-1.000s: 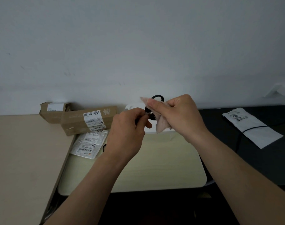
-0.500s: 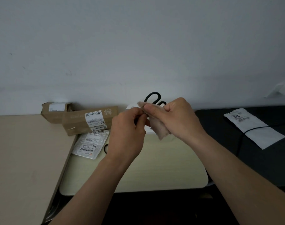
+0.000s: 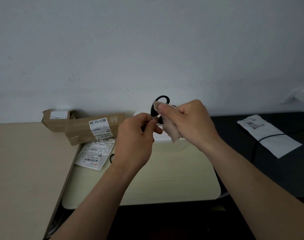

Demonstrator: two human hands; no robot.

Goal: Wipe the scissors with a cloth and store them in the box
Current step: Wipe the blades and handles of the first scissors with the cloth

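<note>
Black-handled scissors are held up in front of the wall, handle loops on top; the blades are hidden behind my fingers. My left hand grips the scissors from below. My right hand pinches a pale pink cloth against the scissors' handle, and the cloth hangs down beneath my fingers. A long brown cardboard box with a white label lies at the back left, a second brown box behind it.
A pale rounded tabletop lies under my hands, a beige desk to the left, a black surface to the right. Labelled plastic bags sit by the boxes, with a black ring beside them. A white mailer has a black cable across it.
The scissors' loops rose from behind the cloth, then turned slightly; my right hand shifted the cloth along the handle. Both hands stay together at about the same height.
</note>
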